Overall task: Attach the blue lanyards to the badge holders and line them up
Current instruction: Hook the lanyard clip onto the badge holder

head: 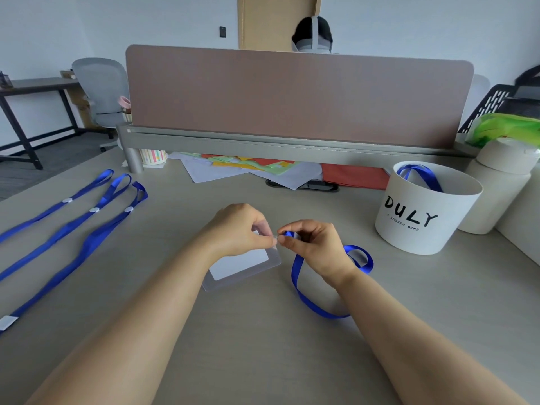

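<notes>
At the middle of the desk my left hand (pixel 244 229) pinches the top edge of a clear badge holder (pixel 242 266), which tilts down toward me. My right hand (pixel 314 244) pinches the clip end of a blue lanyard (pixel 309 299) right at the holder's top corner. The strap loops down to the desk and curls behind my right wrist. Three more blue lanyards (pixel 87 217) lie side by side at the left; one ends in a badge holder (pixel 7 321) at the left edge. The clip itself is mostly hidden by my fingers.
A white round bucket (pixel 420 226) marked DULY stands at the right with another blue lanyard (pixel 420 172) in it. Behind it are white containers (pixel 496 182). A brown divider panel (pixel 292 95) closes off the back, with coloured papers (pixel 257 166) under it. A person sits beyond it.
</notes>
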`<act>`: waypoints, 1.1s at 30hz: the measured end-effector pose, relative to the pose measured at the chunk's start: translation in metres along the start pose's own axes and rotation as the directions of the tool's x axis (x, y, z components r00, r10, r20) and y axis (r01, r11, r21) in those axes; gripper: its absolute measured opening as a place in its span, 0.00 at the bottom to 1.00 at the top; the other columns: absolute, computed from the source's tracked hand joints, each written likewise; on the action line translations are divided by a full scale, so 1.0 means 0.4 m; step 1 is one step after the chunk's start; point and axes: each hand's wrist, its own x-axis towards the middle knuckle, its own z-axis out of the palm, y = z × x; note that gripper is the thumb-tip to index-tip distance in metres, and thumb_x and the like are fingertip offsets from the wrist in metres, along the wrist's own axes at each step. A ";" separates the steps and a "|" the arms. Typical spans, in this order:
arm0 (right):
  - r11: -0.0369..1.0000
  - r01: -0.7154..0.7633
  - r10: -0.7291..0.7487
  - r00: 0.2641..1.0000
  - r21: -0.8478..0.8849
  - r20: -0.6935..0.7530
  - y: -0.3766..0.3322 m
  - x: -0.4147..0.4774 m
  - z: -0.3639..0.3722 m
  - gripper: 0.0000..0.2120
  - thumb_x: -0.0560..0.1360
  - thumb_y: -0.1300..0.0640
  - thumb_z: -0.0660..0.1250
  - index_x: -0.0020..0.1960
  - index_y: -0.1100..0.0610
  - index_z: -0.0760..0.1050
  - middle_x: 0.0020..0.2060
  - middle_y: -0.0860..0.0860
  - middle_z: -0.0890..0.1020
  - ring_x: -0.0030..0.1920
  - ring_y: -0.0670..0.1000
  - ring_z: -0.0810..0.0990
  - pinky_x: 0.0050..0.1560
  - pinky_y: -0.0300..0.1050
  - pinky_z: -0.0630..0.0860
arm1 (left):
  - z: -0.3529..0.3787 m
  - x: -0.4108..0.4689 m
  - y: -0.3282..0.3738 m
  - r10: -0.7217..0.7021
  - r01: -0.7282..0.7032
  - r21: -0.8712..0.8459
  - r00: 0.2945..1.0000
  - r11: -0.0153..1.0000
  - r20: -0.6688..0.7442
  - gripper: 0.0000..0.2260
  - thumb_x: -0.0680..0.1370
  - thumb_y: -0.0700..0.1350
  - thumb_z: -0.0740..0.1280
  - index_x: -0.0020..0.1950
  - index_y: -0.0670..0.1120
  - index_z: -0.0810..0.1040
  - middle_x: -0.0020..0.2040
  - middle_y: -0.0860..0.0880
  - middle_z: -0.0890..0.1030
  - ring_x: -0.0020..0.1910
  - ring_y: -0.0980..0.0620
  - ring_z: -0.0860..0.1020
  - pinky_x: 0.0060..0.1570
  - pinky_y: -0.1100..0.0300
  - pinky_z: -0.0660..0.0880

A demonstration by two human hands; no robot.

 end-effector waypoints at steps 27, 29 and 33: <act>0.994 -0.035 0.016 0.985 0.108 0.172 -0.029 0.000 -0.019 0.03 0.71 0.64 0.70 0.40 0.58 0.80 0.29 0.46 0.81 0.31 0.43 0.75 0.37 0.35 0.73 | -0.051 -0.011 -0.016 0.008 0.016 -0.206 0.993 0.978 0.115 0.05 0.65 0.48 0.66 0.31 0.51 0.81 0.29 0.55 0.80 0.34 0.54 0.73 0.39 0.58 0.68; 0.996 -0.081 0.069 0.966 0.039 0.250 -0.034 0.001 -0.039 0.03 0.73 0.60 0.68 0.42 0.56 0.80 0.28 0.45 0.80 0.30 0.43 0.73 0.34 0.35 0.71 | -0.067 -0.018 -0.027 0.019 0.022 -0.253 0.987 0.967 0.159 0.04 0.66 0.48 0.68 0.32 0.51 0.81 0.30 0.54 0.79 0.33 0.57 0.72 0.38 0.60 0.67; 0.977 -0.144 0.194 0.903 -0.155 0.384 -0.034 0.005 -0.061 0.07 0.75 0.56 0.66 0.40 0.52 0.80 0.26 0.46 0.77 0.29 0.46 0.68 0.33 0.36 0.67 | -0.076 -0.022 -0.052 0.045 0.016 -0.244 0.969 0.970 0.242 0.04 0.72 0.45 0.71 0.38 0.54 0.84 0.39 0.48 0.84 0.37 0.57 0.76 0.42 0.60 0.70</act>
